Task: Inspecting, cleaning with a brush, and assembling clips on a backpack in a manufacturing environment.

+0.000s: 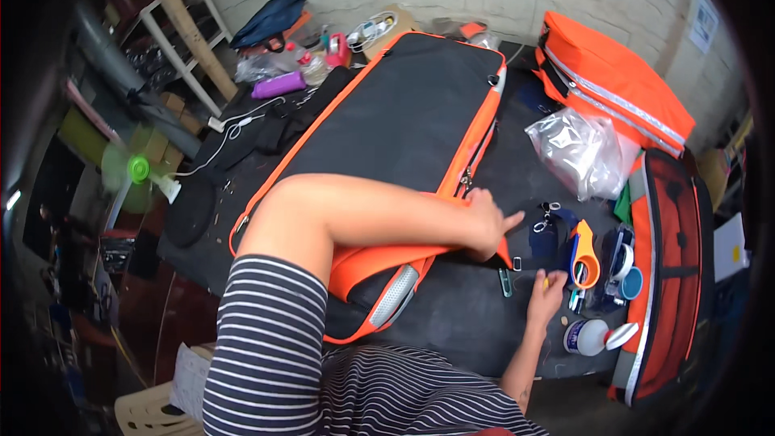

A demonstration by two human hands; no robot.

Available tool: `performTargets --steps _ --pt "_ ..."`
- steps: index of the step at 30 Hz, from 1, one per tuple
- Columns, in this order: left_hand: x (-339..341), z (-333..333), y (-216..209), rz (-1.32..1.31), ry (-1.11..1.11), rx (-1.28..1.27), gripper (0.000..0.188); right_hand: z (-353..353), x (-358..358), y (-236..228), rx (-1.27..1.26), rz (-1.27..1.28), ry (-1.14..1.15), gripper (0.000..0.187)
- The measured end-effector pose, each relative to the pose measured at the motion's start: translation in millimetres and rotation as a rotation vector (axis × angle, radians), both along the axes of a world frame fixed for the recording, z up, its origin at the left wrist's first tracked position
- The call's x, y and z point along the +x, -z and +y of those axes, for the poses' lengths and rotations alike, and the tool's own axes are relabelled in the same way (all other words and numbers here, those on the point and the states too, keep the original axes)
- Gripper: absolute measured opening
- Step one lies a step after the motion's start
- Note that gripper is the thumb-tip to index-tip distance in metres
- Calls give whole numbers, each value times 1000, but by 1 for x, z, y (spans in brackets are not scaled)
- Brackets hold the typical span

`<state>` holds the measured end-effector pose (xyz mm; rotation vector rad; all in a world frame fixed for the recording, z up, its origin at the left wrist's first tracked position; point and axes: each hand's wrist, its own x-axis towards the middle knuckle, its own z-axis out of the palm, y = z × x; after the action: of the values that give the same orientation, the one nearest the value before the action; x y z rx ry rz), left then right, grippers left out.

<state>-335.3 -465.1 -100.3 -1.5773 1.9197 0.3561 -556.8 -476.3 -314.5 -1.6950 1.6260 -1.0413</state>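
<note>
A large black bag with orange edging (379, 113) lies slanted across the dark table, with a zipper along its right side. My left arm in a striped sleeve bends over it. My left hand (483, 226) is closed at the bag's right edge, index finger stretched out. An orange strap (506, 253) comes out below that hand, near a small metal buckle (517, 263). To the right and nearer, my right hand (546, 295) pinches a small yellow thing (546, 282), mostly hidden by the fingers. Green-handled thread snips (505, 282) lie between the hands.
Right of my hands are metal clips (545, 216), an orange tape roll (587, 266), a blue tape roll (630, 283) and a white bottle (587, 337). Orange bags (613, 85) and a plastic bag (583, 153) stand beyond. A green fan (139, 168) is far left.
</note>
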Motion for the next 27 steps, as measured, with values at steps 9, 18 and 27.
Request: performTargets --steps 9,18,27 --pt "67 44 -158 837 -39 -943 92 -15 20 -99 -619 -6 -128 68" --pt "76 206 -236 846 222 -1793 98 15 182 -379 -1023 -337 -691 78" --pt "169 343 -262 1358 132 -2177 36 202 286 -404 -878 -466 -1446 49"
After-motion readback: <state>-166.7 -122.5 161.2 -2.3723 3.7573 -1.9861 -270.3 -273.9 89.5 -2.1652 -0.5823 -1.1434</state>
